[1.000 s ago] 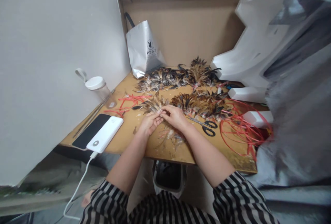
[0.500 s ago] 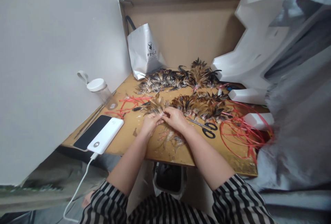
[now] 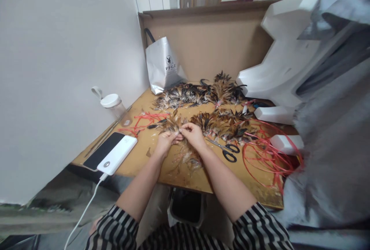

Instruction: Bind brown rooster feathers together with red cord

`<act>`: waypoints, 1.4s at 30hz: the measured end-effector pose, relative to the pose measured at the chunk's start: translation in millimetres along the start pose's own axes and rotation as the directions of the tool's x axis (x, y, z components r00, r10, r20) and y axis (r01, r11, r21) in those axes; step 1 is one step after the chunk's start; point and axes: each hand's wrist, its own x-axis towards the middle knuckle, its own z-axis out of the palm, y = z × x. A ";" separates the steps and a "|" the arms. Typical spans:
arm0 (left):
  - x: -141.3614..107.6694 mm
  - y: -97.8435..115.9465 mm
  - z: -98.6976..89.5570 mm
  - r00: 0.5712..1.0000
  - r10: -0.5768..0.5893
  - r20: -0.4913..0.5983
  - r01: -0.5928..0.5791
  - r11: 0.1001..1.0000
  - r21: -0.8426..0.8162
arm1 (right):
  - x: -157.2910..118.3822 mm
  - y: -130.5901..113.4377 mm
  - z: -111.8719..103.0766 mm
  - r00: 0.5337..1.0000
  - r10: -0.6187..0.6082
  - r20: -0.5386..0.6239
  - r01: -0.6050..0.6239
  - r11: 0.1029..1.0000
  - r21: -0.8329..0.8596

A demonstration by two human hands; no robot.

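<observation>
A small bunch of brown feathers (image 3: 172,123) fans upward from between my two hands. My left hand (image 3: 167,143) is closed, pinching the bunch at its base. Thumb and fingers of my right hand (image 3: 194,136) are pressed together at the same spot, touching my left fingertips. What exactly lies between the fingertips is mostly covered. Right of my hands stretches a row of brown and black feather bunches (image 3: 222,126). Black-handled scissors (image 3: 229,152) lie beside my right wrist. Loose feather scraps (image 3: 189,159) are scattered on the table below my hands.
Red plastic strips (image 3: 150,117) lie left, with a bigger red tangle (image 3: 266,157) at right. Behind are more feathers (image 3: 185,95) and a silver bag (image 3: 163,67). A lidded bottle (image 3: 117,111), phone (image 3: 102,151) and cabled power bank (image 3: 118,153) stand left; white foam (image 3: 266,69) rises right.
The view has tilted up a little, so the table sits lower in the picture. Both hands stay together at the feather bunch, with only slight shifts of the fingers.
</observation>
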 end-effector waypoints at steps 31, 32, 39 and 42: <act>-6.0 1.2 -7.8 0.996 0.000 0.091 0.016 0.984 -0.178 | -6.4 -11.8 6.4 0.982 0.159 0.101 -0.185 0.909 0.374; -5.5 0.4 -8.2 0.996 0.004 0.089 0.013 0.982 -0.190 | -6.6 -11.8 6.2 0.984 0.155 0.089 -0.177 0.914 0.366; -2.1 -3.0 -12.1 0.998 0.005 0.062 0.013 0.958 -0.286 | -7.9 -6.3 8.1 0.990 0.138 -0.003 -0.130 0.940 0.317; -2.5 -2.4 -13.4 0.997 -0.029 0.065 0.047 0.954 -0.297 | -10.7 -4.5 9.0 0.996 0.084 -0.027 -0.071 0.944 0.323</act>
